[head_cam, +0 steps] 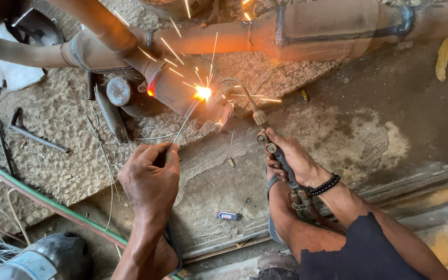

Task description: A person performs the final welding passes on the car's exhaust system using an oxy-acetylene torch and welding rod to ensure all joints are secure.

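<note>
Rough concrete floor (369, 135) carries a rusty exhaust pipe (182, 93), sparks at its joint. Left hand (151, 179) pinches a thin filler rod (185, 122) there; right hand (291, 161), fingers wrapped tight, grips the gas torch (265, 135).

Sparks (202, 93) glowed orange-white against the rusty tan exhaust pipe (307, 28). The wrist beads (324, 185) were black, the hose (53, 207) green and red, the perforated tube (111, 113) grey, the floor (369, 124) mottled grey-brown.

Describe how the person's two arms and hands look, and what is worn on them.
Both arms are bare, with no sleeves and no gloves. The right hand has a bracelet of black beads around its wrist. The left hand wears nothing: no ring, watch or band shows on its fingers or wrist.
</note>
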